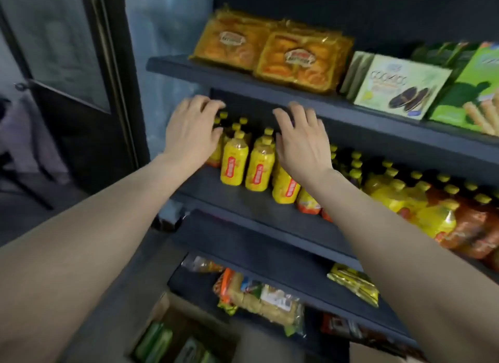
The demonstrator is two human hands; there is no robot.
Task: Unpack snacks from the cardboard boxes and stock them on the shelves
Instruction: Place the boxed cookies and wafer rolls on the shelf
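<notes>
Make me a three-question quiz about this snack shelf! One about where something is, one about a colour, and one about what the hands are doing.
1. Where is the cookies box?
A. On the top shelf, right of the orange pastry packs
B. On the floor
C. On the bottle shelf

2. What colour are the bottle caps?
A. Blue
B. Yellow
C. White

3. What are the two hands doing?
A. Each squeezing a box
B. Tucked out of sight
C. Open, fingers spread over the small bottles

Answers:
1 A, it stands beside the pastry packs up top.
2 B, every cap looks yellow.
3 C, the left hand and right hand hold nothing.
</notes>
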